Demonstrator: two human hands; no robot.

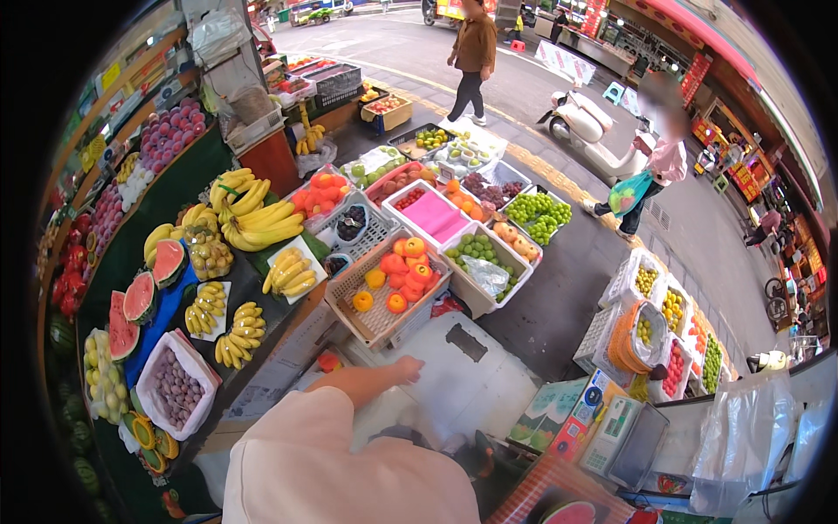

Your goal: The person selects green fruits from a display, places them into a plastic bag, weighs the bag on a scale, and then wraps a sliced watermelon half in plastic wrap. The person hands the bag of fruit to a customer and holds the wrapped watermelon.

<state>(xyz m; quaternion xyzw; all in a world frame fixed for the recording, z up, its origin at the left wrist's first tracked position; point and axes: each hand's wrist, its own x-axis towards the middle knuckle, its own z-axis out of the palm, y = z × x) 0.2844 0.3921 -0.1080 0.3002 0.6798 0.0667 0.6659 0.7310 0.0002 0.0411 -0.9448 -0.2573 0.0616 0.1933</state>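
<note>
My left hand reaches out over a pale board with a dark patch, just in front of a brown plastic crate. Orange and red round fruit lies in that crate. The hand is small and blurred, so its finger shape is unclear; nothing can be made out in it. Below my left forearm a reddish fruit shows beside a box. My right hand is out of sight, and my light shirt fills the lower middle.
Bananas, cut watermelon and a basket of plums cover the left stand. Green fruit fills a crate ahead. A scale and hanging plastic bags are at right. Two people walk past, near a scooter.
</note>
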